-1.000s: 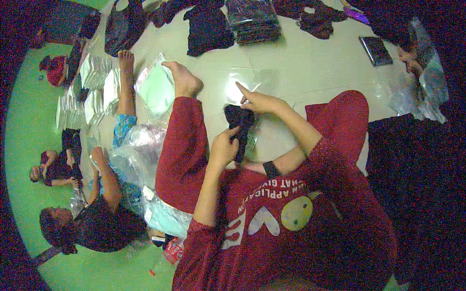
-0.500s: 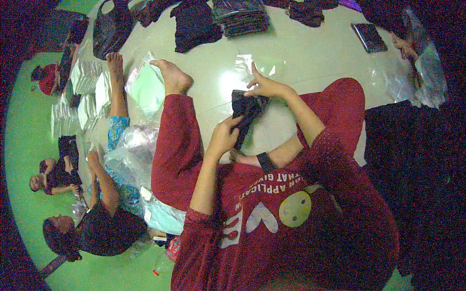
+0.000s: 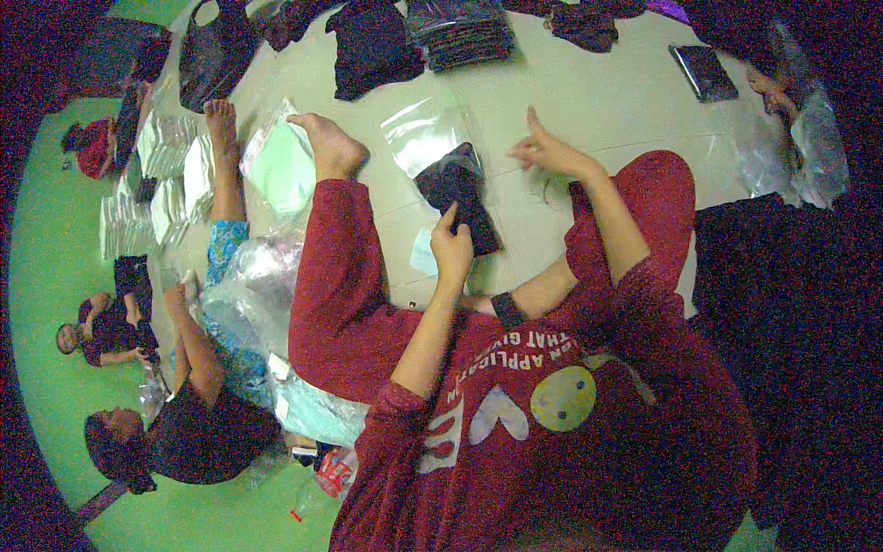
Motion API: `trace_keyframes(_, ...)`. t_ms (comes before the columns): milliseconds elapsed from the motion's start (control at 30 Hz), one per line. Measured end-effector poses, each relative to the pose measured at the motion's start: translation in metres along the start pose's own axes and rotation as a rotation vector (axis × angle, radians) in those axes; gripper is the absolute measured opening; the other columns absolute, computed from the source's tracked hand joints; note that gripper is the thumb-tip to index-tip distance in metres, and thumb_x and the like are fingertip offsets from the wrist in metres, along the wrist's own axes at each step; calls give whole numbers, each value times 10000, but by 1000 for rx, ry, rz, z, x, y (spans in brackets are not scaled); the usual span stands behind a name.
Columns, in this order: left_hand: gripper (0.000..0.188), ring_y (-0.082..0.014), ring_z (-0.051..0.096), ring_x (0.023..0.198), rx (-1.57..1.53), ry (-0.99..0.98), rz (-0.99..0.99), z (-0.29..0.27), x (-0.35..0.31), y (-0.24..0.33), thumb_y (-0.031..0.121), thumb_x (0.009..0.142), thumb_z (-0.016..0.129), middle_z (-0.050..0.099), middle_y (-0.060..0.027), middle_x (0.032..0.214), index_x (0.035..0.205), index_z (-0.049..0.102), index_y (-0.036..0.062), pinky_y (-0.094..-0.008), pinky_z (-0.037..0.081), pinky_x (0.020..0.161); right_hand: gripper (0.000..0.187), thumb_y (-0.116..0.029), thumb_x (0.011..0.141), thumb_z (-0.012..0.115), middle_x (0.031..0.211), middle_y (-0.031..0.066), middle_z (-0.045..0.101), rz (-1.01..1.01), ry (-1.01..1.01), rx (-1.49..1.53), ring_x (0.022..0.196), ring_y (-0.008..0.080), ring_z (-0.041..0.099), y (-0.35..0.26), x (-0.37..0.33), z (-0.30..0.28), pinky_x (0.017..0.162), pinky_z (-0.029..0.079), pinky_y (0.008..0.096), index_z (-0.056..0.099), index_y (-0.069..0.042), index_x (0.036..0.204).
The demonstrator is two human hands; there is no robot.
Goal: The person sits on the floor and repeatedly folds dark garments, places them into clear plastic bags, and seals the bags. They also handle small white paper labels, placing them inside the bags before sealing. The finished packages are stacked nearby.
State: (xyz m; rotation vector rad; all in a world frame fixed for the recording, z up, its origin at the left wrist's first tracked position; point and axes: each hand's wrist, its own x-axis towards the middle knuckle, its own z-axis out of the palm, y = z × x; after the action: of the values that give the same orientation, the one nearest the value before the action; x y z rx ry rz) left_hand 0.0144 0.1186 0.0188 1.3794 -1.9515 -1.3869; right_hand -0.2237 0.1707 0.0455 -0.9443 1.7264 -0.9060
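Black folded cloth [image 3: 458,198] lies on the pale floor [image 3: 607,101], its upper end tucked into the mouth of a clear bag [image 3: 428,138] that lies flat just above it. The left hand [image 3: 452,248] rests on the cloth's lower end, thumb and fingers pinching its edge. The right hand [image 3: 544,152] hovers apart from the cloth, to its right, held loosely open with one finger raised and nothing in it. The person wears a dark red sweatshirt [image 3: 552,405] and red trousers, with a bare foot [image 3: 333,147] stretched out to the left of the bag. Beside that foot sits a pale green packet [image 3: 280,170] in clear wrap. Along the far edge lie a stack of dark packs [image 3: 460,37], loose black garments [image 3: 372,46] and a black handbag [image 3: 213,51]. To the left another person sits on the green floor [image 3: 46,267], one leg stretched out beside rows of white packets [image 3: 166,175].
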Motion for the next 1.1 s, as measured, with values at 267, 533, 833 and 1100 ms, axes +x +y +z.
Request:
trace_keyframes(267,432,-376,508,996,23,-1,89,27,-3,9,17,707,475,517,-270,1064,1132,486,-53,-364,385,884,598,-412,804,549,662,96,587,106,-272,-237,482,146,506,17,10,48,452,426,292,376,14,1187)
trace_keyframes(533,437,-400,495,987,88,-9,122,28,4,6,37,708,458,513,-275,1049,1134,478,-59,-385,383,878,292,-280,860,464,815,179,575,-103,-42,-359,761,288,561,37,10,49,673,425,393,484,-9,968)
trace_keyframes(833,437,-407,522,915,364,137,317,34,70,44,41,706,489,456,-307,1097,1130,461,-64,-416,432,799,214,-224,879,423,743,168,538,-103,49,-213,662,276,534,43,11,51,632,430,371,458,-16,919)
trace_keyframes(1100,356,-430,467,1012,360,124,309,37,76,36,124,829,445,397,-331,1162,1119,460,-83,-402,405,859,170,-171,869,430,785,191,550,-166,101,-232,731,311,554,46,15,56,669,434,374,466,-15,925)
